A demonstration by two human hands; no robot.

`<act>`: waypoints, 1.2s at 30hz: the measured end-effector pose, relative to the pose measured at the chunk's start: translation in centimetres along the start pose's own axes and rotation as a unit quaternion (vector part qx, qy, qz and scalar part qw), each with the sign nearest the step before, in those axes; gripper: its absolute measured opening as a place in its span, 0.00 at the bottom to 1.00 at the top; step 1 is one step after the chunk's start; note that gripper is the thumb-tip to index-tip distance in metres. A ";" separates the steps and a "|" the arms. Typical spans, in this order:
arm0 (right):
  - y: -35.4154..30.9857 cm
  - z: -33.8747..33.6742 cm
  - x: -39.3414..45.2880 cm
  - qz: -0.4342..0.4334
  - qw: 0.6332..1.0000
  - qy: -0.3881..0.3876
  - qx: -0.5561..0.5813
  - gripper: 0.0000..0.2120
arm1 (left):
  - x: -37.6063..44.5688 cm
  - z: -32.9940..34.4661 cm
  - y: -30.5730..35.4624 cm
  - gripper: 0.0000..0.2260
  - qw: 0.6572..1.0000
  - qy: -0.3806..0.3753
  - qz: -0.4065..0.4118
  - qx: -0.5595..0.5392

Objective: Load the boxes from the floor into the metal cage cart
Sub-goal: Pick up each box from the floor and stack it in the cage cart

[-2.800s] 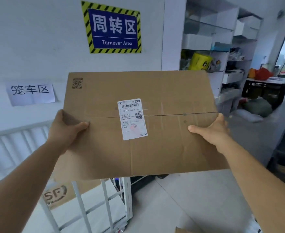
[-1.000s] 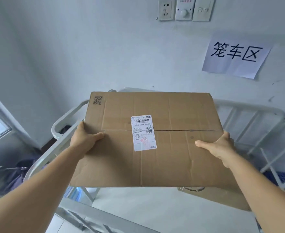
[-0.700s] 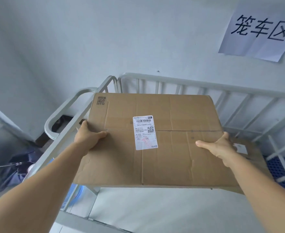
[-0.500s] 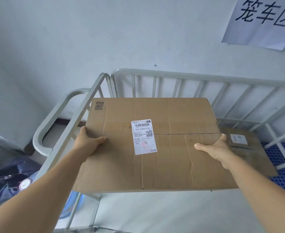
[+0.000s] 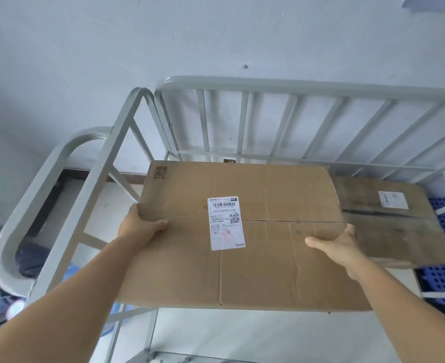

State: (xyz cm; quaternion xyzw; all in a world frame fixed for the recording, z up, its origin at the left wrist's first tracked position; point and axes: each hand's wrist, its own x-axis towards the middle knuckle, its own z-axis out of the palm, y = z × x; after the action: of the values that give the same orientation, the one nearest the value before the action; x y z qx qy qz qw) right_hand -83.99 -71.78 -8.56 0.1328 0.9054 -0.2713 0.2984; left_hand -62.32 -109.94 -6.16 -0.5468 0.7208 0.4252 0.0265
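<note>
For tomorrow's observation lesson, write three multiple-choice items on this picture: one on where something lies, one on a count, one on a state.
1. Where does the darker flat cardboard box lie?
A. inside the grey metal cage cart, right of the held box
B. outside the cart on the floor
C. on a shelf

2. How many white shipping labels show?
A. one
B. two
C. four

3. How is the large brown cardboard box held?
A. left hand only
B. resting unheld
C. left hand and right hand gripping opposite edges

Answers: 1 A, it sits within the rails; 2 B, one label per box; 3 C, thumbs lie on top at both edges.
</note>
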 end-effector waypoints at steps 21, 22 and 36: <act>-0.8 14.2 21.6 0.025 0.999 -0.038 0.016 0.57 | 20.0 13.2 -4.3 0.26 0.999 -0.006 -0.046 0.017; -0.6 14.9 22.3 0.024 0.999 -0.039 0.017 0.56 | 20.8 13.8 -4.5 0.26 0.999 -0.009 -0.047 0.010; 1.6 19.5 28.7 0.011 0.998 -0.011 0.054 0.54 | 27.7 20.1 -7.3 0.35 0.999 -0.023 -0.026 0.023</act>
State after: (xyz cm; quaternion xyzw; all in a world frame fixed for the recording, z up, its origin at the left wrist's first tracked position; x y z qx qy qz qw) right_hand -96.83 -79.35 -39.93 0.1557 0.8847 -0.3176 0.3038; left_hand -76.07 -118.54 -37.13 -0.5546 0.7153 0.4198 0.0670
